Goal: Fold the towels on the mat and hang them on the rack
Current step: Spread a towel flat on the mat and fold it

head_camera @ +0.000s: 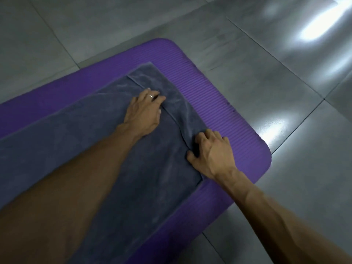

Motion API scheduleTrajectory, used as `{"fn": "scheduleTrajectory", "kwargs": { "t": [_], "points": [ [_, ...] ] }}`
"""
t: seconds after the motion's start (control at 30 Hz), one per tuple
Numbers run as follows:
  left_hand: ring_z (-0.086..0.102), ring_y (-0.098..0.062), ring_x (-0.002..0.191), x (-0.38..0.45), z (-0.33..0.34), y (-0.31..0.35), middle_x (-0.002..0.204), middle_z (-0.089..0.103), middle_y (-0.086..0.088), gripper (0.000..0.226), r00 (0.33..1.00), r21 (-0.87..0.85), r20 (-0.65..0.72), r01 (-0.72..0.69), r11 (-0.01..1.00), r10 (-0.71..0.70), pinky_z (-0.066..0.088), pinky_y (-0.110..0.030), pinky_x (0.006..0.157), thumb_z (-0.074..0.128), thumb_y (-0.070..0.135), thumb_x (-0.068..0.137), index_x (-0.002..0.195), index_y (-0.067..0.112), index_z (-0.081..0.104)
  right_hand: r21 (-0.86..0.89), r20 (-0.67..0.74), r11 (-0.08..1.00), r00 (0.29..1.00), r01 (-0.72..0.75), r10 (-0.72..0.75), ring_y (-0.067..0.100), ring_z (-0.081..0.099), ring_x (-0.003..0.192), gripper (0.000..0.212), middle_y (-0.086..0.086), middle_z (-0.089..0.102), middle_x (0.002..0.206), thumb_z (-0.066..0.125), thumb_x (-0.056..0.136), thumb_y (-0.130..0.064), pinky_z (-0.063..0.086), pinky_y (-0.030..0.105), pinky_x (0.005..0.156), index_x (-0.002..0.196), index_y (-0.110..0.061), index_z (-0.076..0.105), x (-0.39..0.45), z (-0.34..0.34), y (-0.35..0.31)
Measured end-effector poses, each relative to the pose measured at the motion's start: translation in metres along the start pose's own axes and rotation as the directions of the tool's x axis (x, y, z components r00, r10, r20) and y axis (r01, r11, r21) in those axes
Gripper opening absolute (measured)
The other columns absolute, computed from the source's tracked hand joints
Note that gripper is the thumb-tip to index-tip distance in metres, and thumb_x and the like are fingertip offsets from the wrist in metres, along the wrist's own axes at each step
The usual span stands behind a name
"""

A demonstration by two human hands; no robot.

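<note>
While both hands pinch the grey towel, the purple mat covers glossy floor tiles.

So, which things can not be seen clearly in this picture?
- Rack: nowhere in the head view.
- Gray towel: its left and lower parts run off the edges; both forearms cover more.
- Left hand and right hand: fingertips are blurred against the fold, so their grip is unclear.
- Purple mat: cut by the left edge.
</note>
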State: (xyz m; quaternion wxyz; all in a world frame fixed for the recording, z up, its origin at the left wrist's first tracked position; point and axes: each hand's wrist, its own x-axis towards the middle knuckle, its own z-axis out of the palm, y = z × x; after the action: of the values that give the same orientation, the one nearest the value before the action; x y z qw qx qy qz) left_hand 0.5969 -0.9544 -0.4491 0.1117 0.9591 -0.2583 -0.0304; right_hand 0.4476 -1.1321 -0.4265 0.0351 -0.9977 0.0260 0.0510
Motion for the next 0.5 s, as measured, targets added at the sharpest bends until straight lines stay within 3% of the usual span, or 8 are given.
{"fn": "scheduleTrajectory", "kwargs": {
  "t": [0.07, 0.13, 0.27, 0.37, 0.5],
  "points": [
    [0.019, -0.029, 0.145, 0.017, 0.005, -0.014, 0.151, 0.035, -0.005, 0.045, 0.998, -0.001, 0.053, -0.03, 1.0, 0.03, 0.021, -0.051, 0.115, 0.045, 0.028, 0.098, 0.142, 0.023, 0.042, -0.032, -0.015, 0.999, 0.999, -0.042, 0.042, 0.032, 0.058, 0.076, 0.028, 0.008, 0.06, 0.082, 0.064, 0.071, -0.039, 0.041, 0.038, 0.065, 0.079, -0.013, 0.059, 0.002, 0.004, -0.002],
    [0.027, -0.03, 0.141, 0.028, 0.006, -0.019, 0.142, 0.042, -0.007, 0.039, 0.998, -0.056, 0.013, -0.056, 0.997, 0.057, 0.024, -0.05, 0.114, 0.047, 0.028, 0.097, 0.135, 0.024, 0.049, -0.051, -0.026, 0.996, 0.997, -0.077, 0.076, 0.032, 0.057, 0.071, 0.024, 0.008, 0.059, 0.079, 0.066, 0.067, -0.033, 0.041, 0.036, 0.062, 0.076, -0.013, 0.058, 0.0, 0.006, -0.005],
    [0.049, -0.026, 0.111, 0.038, -0.009, -0.019, 0.114, 0.053, -0.006, 0.019, 0.99, -0.063, -0.092, -0.116, 0.991, 0.11, 0.033, -0.042, 0.101, 0.052, 0.021, 0.095, 0.111, 0.018, 0.062, 0.015, -0.055, 0.993, 0.991, -0.12, 0.121, 0.031, 0.057, 0.072, 0.02, 0.007, 0.059, 0.078, 0.065, 0.066, -0.03, 0.043, 0.037, 0.063, 0.077, -0.014, 0.058, -0.004, 0.006, -0.007],
    [0.053, -0.026, 0.103, 0.033, -0.02, -0.039, 0.106, 0.057, -0.006, 0.021, 0.951, 0.034, -0.097, -0.29, 0.956, 0.292, 0.031, -0.043, 0.102, 0.049, 0.026, 0.091, 0.104, 0.014, 0.062, 0.033, -0.074, 0.993, 0.991, -0.113, 0.115, 0.028, 0.056, 0.074, 0.02, 0.002, 0.057, 0.077, 0.053, 0.072, -0.035, 0.041, 0.036, 0.065, 0.076, -0.016, 0.059, -0.017, 0.006, -0.005],
    [0.05, -0.029, 0.116, 0.04, -0.022, -0.034, 0.122, 0.055, -0.011, 0.045, 0.954, -0.051, -0.105, -0.287, 0.956, 0.281, 0.035, -0.043, 0.102, 0.039, 0.035, 0.092, 0.125, 0.008, 0.055, 0.172, -0.19, 0.967, 0.957, -0.186, 0.218, 0.029, 0.052, 0.086, 0.035, 0.006, 0.057, 0.092, 0.047, 0.084, -0.045, 0.042, 0.041, 0.072, 0.089, -0.013, 0.061, -0.015, 0.005, -0.013]
  ]
}}
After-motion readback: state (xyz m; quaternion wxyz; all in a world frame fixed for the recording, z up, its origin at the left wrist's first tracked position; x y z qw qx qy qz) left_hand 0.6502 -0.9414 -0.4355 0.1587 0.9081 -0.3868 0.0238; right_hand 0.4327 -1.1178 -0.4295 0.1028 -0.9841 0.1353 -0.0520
